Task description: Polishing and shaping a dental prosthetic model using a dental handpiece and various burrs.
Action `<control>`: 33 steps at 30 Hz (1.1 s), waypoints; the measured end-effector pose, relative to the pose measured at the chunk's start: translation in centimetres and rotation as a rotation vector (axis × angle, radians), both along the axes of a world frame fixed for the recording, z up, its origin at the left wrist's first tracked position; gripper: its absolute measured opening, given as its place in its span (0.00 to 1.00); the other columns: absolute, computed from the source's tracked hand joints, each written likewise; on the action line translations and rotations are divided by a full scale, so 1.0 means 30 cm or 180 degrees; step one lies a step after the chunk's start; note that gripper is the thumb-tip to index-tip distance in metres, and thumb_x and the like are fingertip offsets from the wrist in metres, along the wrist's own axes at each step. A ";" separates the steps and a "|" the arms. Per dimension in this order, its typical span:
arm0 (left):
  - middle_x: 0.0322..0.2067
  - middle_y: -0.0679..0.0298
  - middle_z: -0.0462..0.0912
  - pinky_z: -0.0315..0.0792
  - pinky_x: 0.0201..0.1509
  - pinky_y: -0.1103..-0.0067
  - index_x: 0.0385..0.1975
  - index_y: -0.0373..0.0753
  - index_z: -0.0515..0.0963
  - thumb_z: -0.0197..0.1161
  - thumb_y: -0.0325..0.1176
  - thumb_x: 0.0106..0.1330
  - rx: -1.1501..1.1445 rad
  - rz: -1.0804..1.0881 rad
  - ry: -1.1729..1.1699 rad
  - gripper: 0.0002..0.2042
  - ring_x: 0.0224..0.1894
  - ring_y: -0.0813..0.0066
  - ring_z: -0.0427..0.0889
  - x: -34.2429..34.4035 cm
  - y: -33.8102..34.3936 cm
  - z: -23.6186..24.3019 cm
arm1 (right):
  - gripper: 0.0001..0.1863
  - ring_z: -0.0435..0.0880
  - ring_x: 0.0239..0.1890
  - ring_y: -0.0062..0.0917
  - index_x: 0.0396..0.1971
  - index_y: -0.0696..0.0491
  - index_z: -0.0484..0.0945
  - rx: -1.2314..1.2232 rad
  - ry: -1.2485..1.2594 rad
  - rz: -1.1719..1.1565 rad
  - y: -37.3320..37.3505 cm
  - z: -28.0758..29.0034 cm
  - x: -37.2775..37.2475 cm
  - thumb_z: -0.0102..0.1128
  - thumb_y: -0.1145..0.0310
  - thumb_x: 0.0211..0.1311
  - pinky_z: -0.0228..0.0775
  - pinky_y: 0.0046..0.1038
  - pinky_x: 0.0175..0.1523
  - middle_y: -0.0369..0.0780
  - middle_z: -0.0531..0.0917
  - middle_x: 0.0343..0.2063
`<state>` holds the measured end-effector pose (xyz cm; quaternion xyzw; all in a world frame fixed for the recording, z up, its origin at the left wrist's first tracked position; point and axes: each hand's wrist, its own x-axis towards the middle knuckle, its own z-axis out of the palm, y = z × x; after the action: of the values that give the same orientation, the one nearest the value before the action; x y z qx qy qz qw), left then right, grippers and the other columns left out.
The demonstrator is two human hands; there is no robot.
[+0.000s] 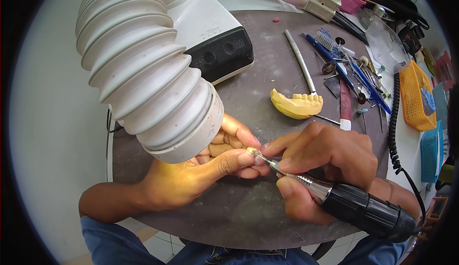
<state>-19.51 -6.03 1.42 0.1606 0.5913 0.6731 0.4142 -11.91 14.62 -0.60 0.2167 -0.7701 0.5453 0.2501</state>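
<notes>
My left hand (191,176) pinches a small, partly clear dental piece (258,159) between thumb and fingertips. The piece has a yellowish, brightly lit edge, and its exact shape is mostly hidden by the fingers. In my right hand (334,157) is a rotary handpiece (370,210) with a black body and silver nose, held like a pen. Its thin bur meets or nearly meets the piece, and fingertips of both hands come close together there. Just beyond the hands, a yellow plaster dental model (296,106) with a row of teeth lies on the brown work board (215,224).
A wide white ribbed hose (143,69) opens right over my left hand, beside a white and black box (222,50). Several burs, brushes and blue-handled tools (330,59) lie far right. A coiled black cord (395,121) runs past a yellow basket (415,95).
</notes>
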 end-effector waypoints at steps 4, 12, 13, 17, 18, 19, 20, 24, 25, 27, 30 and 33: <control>0.42 0.56 0.81 0.83 0.49 0.79 0.46 0.32 0.70 0.57 0.20 0.71 -0.0010 -0.0039 0.0013 0.08 0.44 0.73 0.86 0.002 -0.003 0.006 | 0.10 0.88 0.27 0.30 0.26 0.58 0.78 0.0033 0.0039 -0.0003 -0.007 0.009 -0.001 0.70 0.80 0.41 0.80 0.24 0.33 0.43 0.84 0.26; 0.46 0.55 0.80 0.82 0.51 0.78 0.46 0.32 0.70 0.58 0.20 0.70 0.0144 0.0020 0.0038 0.08 0.45 0.73 0.85 0.008 -0.010 -0.016 | 0.09 0.90 0.31 0.38 0.29 0.62 0.76 0.0336 -0.0071 0.0232 0.001 0.014 -0.009 0.68 0.78 0.49 0.84 0.34 0.40 0.46 0.82 0.23; 0.46 0.55 0.80 0.82 0.51 0.78 0.46 0.32 0.70 0.58 0.20 0.70 0.0167 0.0038 0.0054 0.08 0.45 0.74 0.85 0.009 -0.008 -0.017 | 0.09 0.89 0.31 0.38 0.29 0.62 0.76 0.0369 -0.0098 0.0227 0.002 0.015 -0.009 0.68 0.78 0.49 0.84 0.33 0.40 0.45 0.82 0.23; 0.46 0.56 0.80 0.81 0.51 0.78 0.46 0.32 0.70 0.59 0.20 0.70 0.0116 0.0035 -0.0067 0.09 0.45 0.74 0.85 0.007 -0.012 -0.014 | 0.10 0.89 0.29 0.37 0.29 0.63 0.76 0.0394 0.0033 0.0205 0.003 0.012 -0.010 0.68 0.78 0.47 0.83 0.33 0.39 0.46 0.82 0.23; 0.46 0.56 0.81 0.81 0.51 0.78 0.46 0.32 0.70 0.59 0.20 0.70 0.0116 0.0015 -0.0057 0.08 0.45 0.74 0.85 0.006 -0.014 -0.015 | 0.10 0.89 0.29 0.37 0.29 0.63 0.76 0.0395 0.0035 0.0202 0.002 0.013 -0.011 0.68 0.78 0.47 0.83 0.33 0.39 0.46 0.82 0.23; 0.46 0.55 0.81 0.81 0.51 0.78 0.46 0.32 0.70 0.59 0.21 0.70 0.0114 -0.0003 -0.0048 0.08 0.45 0.74 0.85 0.007 -0.014 -0.014 | 0.10 0.89 0.29 0.37 0.29 0.62 0.76 0.0363 0.0063 0.0218 0.003 0.014 -0.010 0.68 0.78 0.47 0.83 0.33 0.39 0.46 0.82 0.23; 0.46 0.55 0.81 0.81 0.51 0.78 0.46 0.32 0.70 0.59 0.21 0.70 0.0114 -0.0002 -0.0046 0.08 0.45 0.74 0.85 0.008 -0.014 -0.013 | 0.10 0.89 0.30 0.37 0.29 0.62 0.76 0.0331 0.0091 0.0233 0.003 0.015 -0.010 0.68 0.78 0.47 0.83 0.33 0.39 0.46 0.82 0.23; 0.45 0.56 0.81 0.81 0.50 0.79 0.46 0.33 0.70 0.58 0.20 0.71 0.0117 0.0027 -0.0060 0.08 0.44 0.75 0.85 0.008 -0.011 -0.010 | 0.10 0.89 0.30 0.37 0.29 0.62 0.76 0.0394 0.0048 0.0206 0.000 0.015 -0.010 0.68 0.79 0.46 0.83 0.33 0.39 0.45 0.82 0.23; 0.44 0.56 0.81 0.81 0.50 0.79 0.46 0.33 0.70 0.58 0.20 0.71 0.0125 0.0041 -0.0113 0.07 0.43 0.75 0.85 0.006 -0.009 -0.009 | 0.10 0.89 0.30 0.37 0.29 0.62 0.76 0.0396 0.0072 0.0192 0.000 0.016 -0.010 0.68 0.79 0.47 0.83 0.33 0.39 0.45 0.82 0.23; 0.44 0.57 0.81 0.81 0.50 0.79 0.46 0.33 0.70 0.58 0.21 0.71 0.0126 0.0010 -0.0097 0.07 0.43 0.75 0.85 -0.001 -0.007 -0.007 | 0.10 0.89 0.31 0.38 0.29 0.62 0.76 0.0403 0.0096 0.0171 0.000 0.016 -0.008 0.68 0.80 0.47 0.83 0.33 0.39 0.45 0.82 0.24; 0.44 0.57 0.81 0.82 0.49 0.80 0.46 0.34 0.70 0.58 0.21 0.71 0.0123 0.0002 -0.0064 0.07 0.44 0.75 0.85 0.000 -0.006 -0.007 | 0.11 0.90 0.31 0.37 0.30 0.61 0.76 0.0240 0.0144 0.0176 0.000 0.012 -0.008 0.69 0.79 0.47 0.83 0.33 0.39 0.45 0.82 0.24; 0.44 0.57 0.81 0.82 0.49 0.80 0.46 0.34 0.70 0.58 0.21 0.71 0.0139 0.0022 0.0000 0.07 0.44 0.76 0.85 0.007 -0.011 -0.015 | 0.11 0.90 0.32 0.38 0.31 0.61 0.76 0.0411 0.0050 0.0195 0.003 0.021 -0.005 0.69 0.79 0.48 0.84 0.33 0.40 0.45 0.83 0.24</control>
<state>-19.30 -6.37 0.98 0.1675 0.5770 0.6873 0.4083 -12.07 14.71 0.05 0.2602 -0.7947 0.5002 0.2248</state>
